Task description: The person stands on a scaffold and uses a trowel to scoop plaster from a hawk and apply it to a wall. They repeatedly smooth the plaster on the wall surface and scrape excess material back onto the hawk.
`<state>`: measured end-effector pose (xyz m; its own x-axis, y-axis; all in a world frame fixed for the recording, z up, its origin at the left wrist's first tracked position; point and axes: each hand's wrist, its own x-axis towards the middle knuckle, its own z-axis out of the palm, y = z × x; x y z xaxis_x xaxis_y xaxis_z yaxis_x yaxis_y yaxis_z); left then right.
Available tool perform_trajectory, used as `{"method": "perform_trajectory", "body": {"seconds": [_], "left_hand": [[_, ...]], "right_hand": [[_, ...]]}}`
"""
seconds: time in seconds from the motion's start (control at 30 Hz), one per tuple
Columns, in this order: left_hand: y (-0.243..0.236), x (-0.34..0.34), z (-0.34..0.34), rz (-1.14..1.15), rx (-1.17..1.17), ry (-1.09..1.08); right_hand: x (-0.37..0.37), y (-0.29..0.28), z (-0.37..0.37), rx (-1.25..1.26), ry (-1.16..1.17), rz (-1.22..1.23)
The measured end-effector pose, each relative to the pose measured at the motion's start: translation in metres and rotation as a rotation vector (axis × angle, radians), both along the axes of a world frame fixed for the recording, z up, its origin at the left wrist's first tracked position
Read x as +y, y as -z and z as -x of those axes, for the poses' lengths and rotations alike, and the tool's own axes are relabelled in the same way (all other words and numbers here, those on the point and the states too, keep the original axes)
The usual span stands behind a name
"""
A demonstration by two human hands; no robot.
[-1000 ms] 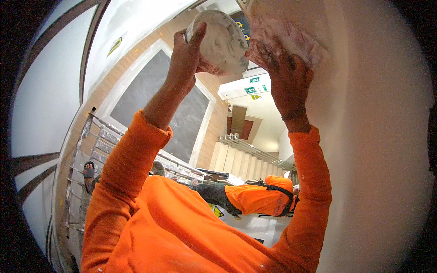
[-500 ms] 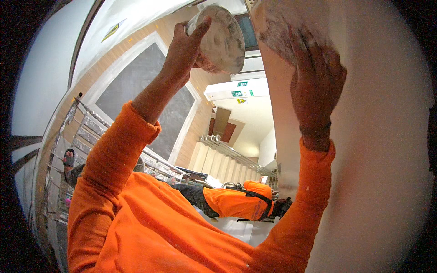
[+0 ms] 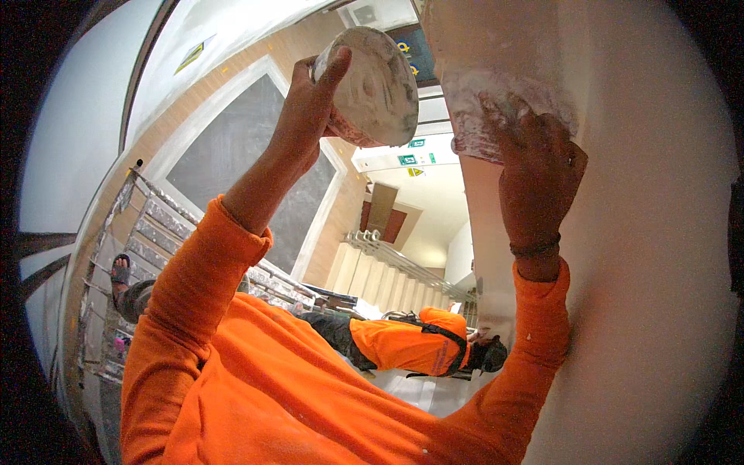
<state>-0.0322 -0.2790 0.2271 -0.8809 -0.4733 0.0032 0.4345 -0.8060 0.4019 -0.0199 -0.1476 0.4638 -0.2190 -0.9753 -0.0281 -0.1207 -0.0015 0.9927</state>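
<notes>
My left hand [image 3: 306, 101] is closed around a round, shallow bowl-like vessel [image 3: 376, 85], its pale face smeared with grey and white. Its thumb lies along the side. At the right, my right hand [image 3: 542, 167] presses a whitish, rumpled cloth-like piece [image 3: 477, 124] against the pale wall [image 3: 635, 256]. The fingers are bent over this piece and partly hide it; its exact kind is unclear. A dark band circles my right wrist. Both arms are raised in orange sleeves.
Below, another person in an orange top [image 3: 407, 345] with dark straps is close to the wall. A spattered metal scaffold [image 3: 159, 240] stands at left, with a foot on it. Farther off are stairs with a railing [image 3: 403, 267], a grey panel [image 3: 256, 170] and green signs [image 3: 408, 160].
My right hand has moved down along the wall with the cloth-like piece, which now shows a paler, wavier surface. The round vessel has dropped slightly. The other person's head has shifted right.
</notes>
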Motion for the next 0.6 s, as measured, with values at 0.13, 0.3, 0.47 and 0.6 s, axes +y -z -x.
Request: {"method": "perform_trajectory", "body": {"seconds": [0.13,0.3,0.47,0.6], "left_hand": [[-0.004,0.002,0.003,0.015,0.015,-0.031],[0.005,0.002,0.018,0.12,0.05,-0.117],[0.007,-0.002,0.03,0.17,0.105,-0.185],[-0.003,-0.009,0.027,0.129,0.102,-0.094]], "right_hand": [[-0.013,0.003,0.022,-0.08,-0.089,0.111],[-0.017,0.012,0.056,0.066,-0.071,0.052],[0.021,0.009,0.048,0.076,0.094,0.086],[0.035,0.007,0.029,0.067,0.159,0.09]]}}
